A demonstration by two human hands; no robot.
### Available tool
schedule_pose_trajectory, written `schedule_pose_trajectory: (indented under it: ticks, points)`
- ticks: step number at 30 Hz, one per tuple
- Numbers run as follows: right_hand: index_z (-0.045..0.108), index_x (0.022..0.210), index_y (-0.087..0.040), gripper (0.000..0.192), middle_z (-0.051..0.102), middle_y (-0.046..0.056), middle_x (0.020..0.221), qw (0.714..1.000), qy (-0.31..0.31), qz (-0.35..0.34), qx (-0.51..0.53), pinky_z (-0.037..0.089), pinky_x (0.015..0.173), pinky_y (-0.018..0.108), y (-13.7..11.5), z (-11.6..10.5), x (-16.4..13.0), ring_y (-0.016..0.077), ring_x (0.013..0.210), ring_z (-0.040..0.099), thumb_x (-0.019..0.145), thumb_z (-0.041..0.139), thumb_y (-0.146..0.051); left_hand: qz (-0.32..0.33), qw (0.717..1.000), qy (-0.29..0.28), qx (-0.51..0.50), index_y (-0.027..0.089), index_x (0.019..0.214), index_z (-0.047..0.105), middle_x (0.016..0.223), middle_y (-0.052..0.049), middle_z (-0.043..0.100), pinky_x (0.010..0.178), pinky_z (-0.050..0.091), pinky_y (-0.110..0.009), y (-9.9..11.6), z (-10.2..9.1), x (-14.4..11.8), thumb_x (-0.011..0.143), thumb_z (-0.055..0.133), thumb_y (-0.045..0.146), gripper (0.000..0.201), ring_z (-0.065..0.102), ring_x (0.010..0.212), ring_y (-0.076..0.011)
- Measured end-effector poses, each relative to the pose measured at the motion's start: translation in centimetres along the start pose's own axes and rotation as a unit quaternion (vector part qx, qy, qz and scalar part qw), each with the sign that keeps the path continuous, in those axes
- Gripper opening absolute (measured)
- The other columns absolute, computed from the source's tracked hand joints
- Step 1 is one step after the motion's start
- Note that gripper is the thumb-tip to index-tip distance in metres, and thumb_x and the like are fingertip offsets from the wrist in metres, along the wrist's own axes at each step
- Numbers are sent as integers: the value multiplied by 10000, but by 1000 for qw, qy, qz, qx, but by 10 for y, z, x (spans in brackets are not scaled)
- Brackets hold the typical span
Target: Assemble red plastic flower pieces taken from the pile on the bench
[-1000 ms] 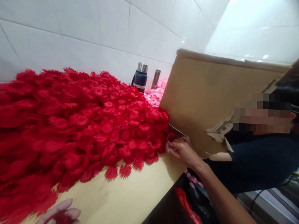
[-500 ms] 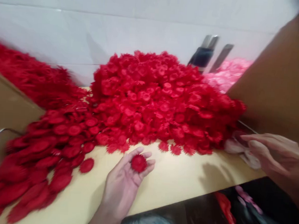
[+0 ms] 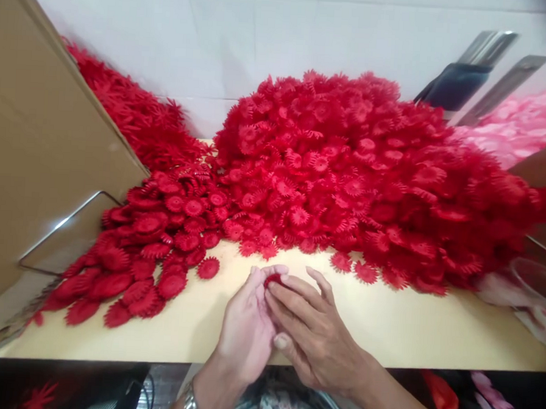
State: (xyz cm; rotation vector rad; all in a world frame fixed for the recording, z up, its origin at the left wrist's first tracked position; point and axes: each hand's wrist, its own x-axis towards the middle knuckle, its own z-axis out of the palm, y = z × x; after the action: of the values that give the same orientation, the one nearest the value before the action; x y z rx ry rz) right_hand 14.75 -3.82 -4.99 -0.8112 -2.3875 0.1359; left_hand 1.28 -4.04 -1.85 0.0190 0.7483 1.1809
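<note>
1. A small red flower piece (image 3: 272, 280) sits between both hands, mostly hidden, just above the tabletop (image 3: 385, 326).
2. The left hand (image 3: 247, 325) cups it from below, its grip closed on the piece.
3. The right hand (image 3: 309, 331) lies over it, fingers (image 3: 291, 291) pressing the piece.
4. Behind rises a red flower heap (image 3: 357, 172); a cardboard sheet (image 3: 33, 155) leans at left.
</note>
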Motion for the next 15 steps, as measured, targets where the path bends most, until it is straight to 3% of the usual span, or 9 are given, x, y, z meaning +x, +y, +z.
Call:
schedule_pose_trajectory:
  ticks: [5, 11, 15]
  points:
    - [479, 1246, -144, 423, 586, 71, 1209, 999, -23, -17, -41, 104, 1070, 564, 2, 0, -4, 278, 1246, 362, 839, 482, -256, 33, 999, 5, -11, 109, 843, 632, 810, -71, 626, 598, 480, -189, 8, -1, 1, 901, 375, 288, 319, 598, 690, -119]
    - [517, 1204, -151, 354, 617, 84, 1113, 994, 72, 73, -23, 193, 1041, 534, -10, 10, 10, 257, 1123, 474, 881, 409, -248, 39, 999, -12, 5, 133, 880, 641, 837, -73, 650, 795, 478, -266, 2, 0, 1, 897, 385, 302, 307, 616, 827, -163]
    - [518, 1192, -110, 361, 590, 126, 1098, 991, 87, 101, -5, 231, 1014, 528, -19, 17, 16, 263, 1094, 481, 895, 365, -248, 29, 999, -21, -4, 147, 934, 635, 905, -69, 653, 822, 462, -239, -3, -5, 2, 895, 394, 305, 291, 608, 898, -157]
